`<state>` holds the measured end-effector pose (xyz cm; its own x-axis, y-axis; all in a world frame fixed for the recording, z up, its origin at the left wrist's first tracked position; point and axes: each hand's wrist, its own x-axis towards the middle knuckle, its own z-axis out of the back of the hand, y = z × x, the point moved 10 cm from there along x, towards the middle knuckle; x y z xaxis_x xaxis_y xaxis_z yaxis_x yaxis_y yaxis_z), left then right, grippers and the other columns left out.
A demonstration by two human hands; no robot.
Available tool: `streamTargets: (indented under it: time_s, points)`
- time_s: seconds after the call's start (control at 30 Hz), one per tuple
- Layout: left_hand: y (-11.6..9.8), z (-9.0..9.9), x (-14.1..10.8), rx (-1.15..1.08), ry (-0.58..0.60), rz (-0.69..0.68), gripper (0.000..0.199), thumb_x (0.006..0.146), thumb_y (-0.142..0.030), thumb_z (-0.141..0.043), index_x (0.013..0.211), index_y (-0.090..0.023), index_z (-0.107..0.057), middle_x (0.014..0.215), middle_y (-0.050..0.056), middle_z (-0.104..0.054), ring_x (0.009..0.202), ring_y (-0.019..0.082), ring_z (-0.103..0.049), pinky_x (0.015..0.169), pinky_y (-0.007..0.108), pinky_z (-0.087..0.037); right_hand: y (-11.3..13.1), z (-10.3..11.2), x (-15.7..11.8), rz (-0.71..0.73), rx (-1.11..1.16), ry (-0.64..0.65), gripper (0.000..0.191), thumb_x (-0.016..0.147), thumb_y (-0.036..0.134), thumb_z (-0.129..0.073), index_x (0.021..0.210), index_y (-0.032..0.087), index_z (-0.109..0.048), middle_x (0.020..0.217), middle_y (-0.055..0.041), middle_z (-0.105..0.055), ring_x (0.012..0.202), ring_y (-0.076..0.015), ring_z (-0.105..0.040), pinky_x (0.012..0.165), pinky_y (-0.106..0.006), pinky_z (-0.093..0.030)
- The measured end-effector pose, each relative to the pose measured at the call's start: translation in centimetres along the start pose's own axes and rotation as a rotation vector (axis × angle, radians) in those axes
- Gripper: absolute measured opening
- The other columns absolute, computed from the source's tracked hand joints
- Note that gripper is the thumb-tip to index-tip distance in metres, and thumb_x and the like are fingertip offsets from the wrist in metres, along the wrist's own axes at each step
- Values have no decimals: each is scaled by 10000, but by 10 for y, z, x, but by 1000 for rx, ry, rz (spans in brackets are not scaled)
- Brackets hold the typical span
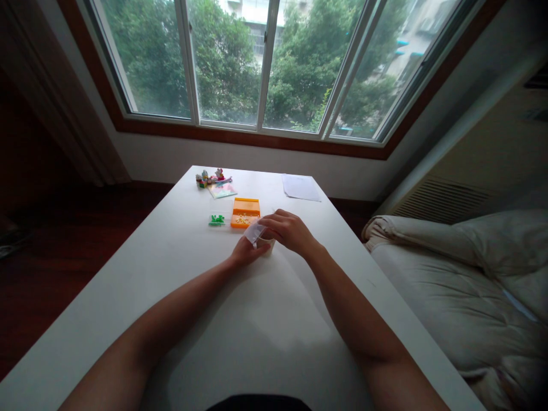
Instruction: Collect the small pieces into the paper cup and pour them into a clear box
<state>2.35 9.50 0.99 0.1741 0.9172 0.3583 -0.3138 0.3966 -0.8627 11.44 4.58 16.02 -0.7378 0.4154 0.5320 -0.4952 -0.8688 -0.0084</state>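
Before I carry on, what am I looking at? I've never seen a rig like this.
There is no machine here: a person works with two bare hands. The single picture comes from a camera worn on their head, looking forward and down.

The left hand and right hand meet over a white table. Between them is a thin whitish piece; the fingers hide which hand has the firmer grip. Something pale, perhaps a cup, sits beneath, mostly covered.

Beyond lie an open orange case with small pale bits, green pieces beside it, little colourful figures and white paper.
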Motion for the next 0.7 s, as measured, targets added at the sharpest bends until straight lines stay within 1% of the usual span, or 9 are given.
streamTargets:
  time_s: [0.1, 0.2, 0.33, 0.43, 0.5, 0.57, 0.6, 0.67, 0.7]
  points:
    - [-3, -2, -1, 82, 21, -34, 429, 785, -397, -719, 1156, -187, -670, 1055, 85, -718, 960, 264, -667, 853, 416, -555, -4, 8, -1, -20, 3, -57, 254, 994, 302, -545, 1205, 279, -685, 1121, -43, -732, 934, -218, -624, 839, -370, -510]
    - [-4, -1, -2, 129, 9, -48, 494, 762, -397, -747, 1206, -206, -647, 1071, 82, -712, 975, 265, -667, 858, 411, -554, -8, 17, -3, -54, -9, -116, 259, 1004, 339, -523, 1192, 281, -692, 1138, -42, -728, 933, -222, -624, 843, -387, -506]
    - [0, 1, -1, 154, -10, -53, 458, 777, -403, -740, 1184, -211, -656, 1042, 82, -712, 963, 254, -674, 861, 397, -552, -8, 19, -3, -52, -4, -90, 253, 1014, 319, -500, 1159, 283, -704, 1071, -35, -744, 926, -223, -625, 831, -380, -506]
    - [6, 3, 0, 160, -29, -19, 542, 755, -410, -760, 1236, -206, -618, 1100, 99, -705, 944, 251, -674, 848, 405, -556, -14, 25, -4, -102, 16, -143, 257, 1016, 318, -490, 1142, 271, -709, 1060, -40, -743, 929, -225, -634, 835, -383, -508]
    - [6, 2, 0, 116, -20, -20, 630, 745, -395, -772, 1314, -221, -565, 1174, 109, -688, 986, 254, -669, 876, 413, -552, -22, 26, -6, -142, 58, -174, 255, 1011, 334, -498, 1136, 271, -710, 1061, -41, -743, 941, -227, -643, 851, -386, -511]
    - [2, 0, -1, 54, 7, -51, 727, 750, -373, -773, 1407, -253, -488, 1286, 110, -644, 1072, 261, -649, 924, 417, -539, -39, 28, -11, -229, 111, -244, 259, 1006, 360, -502, 1124, 266, -712, 1043, -44, -743, 930, -223, -656, 849, -378, -517]
    - [-1, 0, -1, 27, 18, -68, 784, 750, -367, -775, 1451, -269, -438, 1353, 111, -604, 1122, 266, -630, 943, 415, -532, -53, 29, -16, -301, 139, -305, 267, 1003, 380, -502, 1113, 259, -713, 1030, -46, -743, 916, -221, -662, 840, -372, -521]
    - [-6, 2, -1, -14, 38, -105, 851, 764, -376, -768, 1505, -284, -360, 1458, 112, -517, 1216, 277, -582, 972, 407, -516, -88, 26, -33, -473, 214, -436, 294, 989, 435, -509, 1091, 246, -709, 1009, -45, -742, 848, -204, -674, 782, -342, -529]
    - [-8, 3, 0, -32, 49, -125, 829, 789, -391, -747, 1510, -281, -352, 1469, 113, -503, 1242, 279, -565, 981, 403, -508, -106, 20, -43, -555, 269, -472, 314, 979, 464, -510, 1080, 240, -705, 985, -42, -744, 825, -198, -682, 760, -327, -531]
